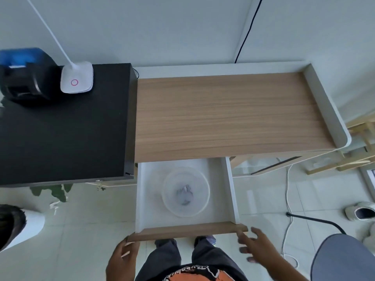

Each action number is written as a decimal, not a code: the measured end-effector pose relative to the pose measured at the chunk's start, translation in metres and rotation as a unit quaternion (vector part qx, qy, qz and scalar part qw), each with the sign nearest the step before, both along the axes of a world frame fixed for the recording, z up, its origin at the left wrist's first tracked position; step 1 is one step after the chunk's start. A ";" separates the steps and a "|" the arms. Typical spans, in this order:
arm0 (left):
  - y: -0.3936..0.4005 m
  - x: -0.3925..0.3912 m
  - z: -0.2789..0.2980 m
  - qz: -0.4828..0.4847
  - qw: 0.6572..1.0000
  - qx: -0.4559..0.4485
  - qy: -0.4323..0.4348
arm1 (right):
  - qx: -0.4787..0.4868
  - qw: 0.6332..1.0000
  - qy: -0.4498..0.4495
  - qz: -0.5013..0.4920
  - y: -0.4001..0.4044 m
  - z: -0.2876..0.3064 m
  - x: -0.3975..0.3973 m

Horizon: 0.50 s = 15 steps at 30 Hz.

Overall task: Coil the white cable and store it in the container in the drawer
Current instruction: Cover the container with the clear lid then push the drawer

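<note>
The white drawer (pixel 230 185) stands pulled out under the wooden desk top. In it sits a round clear plastic container (pixel 204 180), and a blurred whitish-grey bundle (pixel 185 195) lies in its middle; I cannot tell whether this is the coiled white cable. My left hand (pixel 121 258) curls around the left end of the wooden drawer front (pixel 182 230), thumb at its corner. Fingers spread, my right hand (pixel 255 248) hovers at the right end of the drawer front, one fingertip touching it, and holds nothing.
The wooden desk top (pixel 233 114) has a raised white rim. A black cabinet (pixel 65 130) at left carries a white lamp base (pixel 77 80) and a black-blue device (pixel 24 76). A loose white cord (pixel 287 199), a shoe (pixel 361 212) and a grey chair (pixel 345 258) are on the right.
</note>
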<state>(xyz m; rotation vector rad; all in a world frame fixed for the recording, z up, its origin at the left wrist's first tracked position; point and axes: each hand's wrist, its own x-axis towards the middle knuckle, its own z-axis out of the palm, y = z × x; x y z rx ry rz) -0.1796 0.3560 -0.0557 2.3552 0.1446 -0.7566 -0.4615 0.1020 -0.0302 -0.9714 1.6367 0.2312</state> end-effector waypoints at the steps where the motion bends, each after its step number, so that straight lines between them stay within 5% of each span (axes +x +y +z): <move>1: -0.002 -0.003 -0.002 0.022 1.000 -0.007 0.006 | 0.000 0.999 -0.034 -0.027 0.005 -0.005 0.001; 7: -0.031 0.000 -0.006 0.085 0.995 -0.044 0.029 | -0.082 0.979 -0.099 -0.157 0.005 -0.020 0.028; 15: -0.109 0.044 -0.008 0.155 0.971 -0.164 0.078 | -0.072 0.960 -0.148 -0.226 -0.047 -0.020 0.087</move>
